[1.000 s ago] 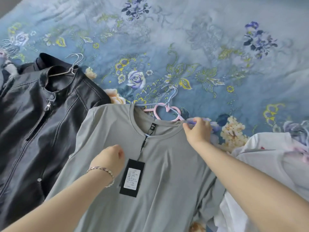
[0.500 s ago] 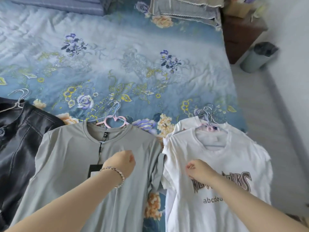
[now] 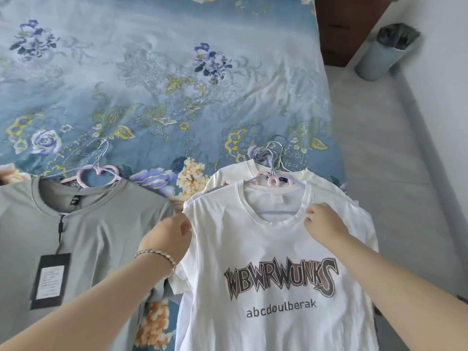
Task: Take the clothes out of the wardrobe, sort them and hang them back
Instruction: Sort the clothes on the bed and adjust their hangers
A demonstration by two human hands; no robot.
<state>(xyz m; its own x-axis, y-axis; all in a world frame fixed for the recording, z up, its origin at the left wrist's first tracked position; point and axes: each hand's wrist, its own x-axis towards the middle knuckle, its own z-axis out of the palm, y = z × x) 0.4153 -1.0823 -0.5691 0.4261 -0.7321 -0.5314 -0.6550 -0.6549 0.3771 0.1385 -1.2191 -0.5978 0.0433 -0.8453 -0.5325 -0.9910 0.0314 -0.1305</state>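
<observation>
A white printed T-shirt [image 3: 273, 249] lies on top of a stack of white shirts on the bed, on a pink hanger [image 3: 272, 180] among several hooks. My left hand [image 3: 168, 235] pinches its left shoulder seam. My right hand [image 3: 323, 224] pinches the neckline on the right side. To the left lies a grey T-shirt [image 3: 101, 239] on a pink hanger [image 3: 97, 173], with a black price tag [image 3: 50, 279] on it.
The bed [image 3: 152, 84] with a blue floral cover stretches away behind the clothes. On the right is grey floor [image 3: 395, 160], a pale green bin [image 3: 385, 54] and a brown bedside cabinet [image 3: 347, 24].
The view swung right, from the black jacket and grey shirt to the white stack. Both hands left the grey shirt and took hold of the white printed shirt at its shoulder and neckline.
</observation>
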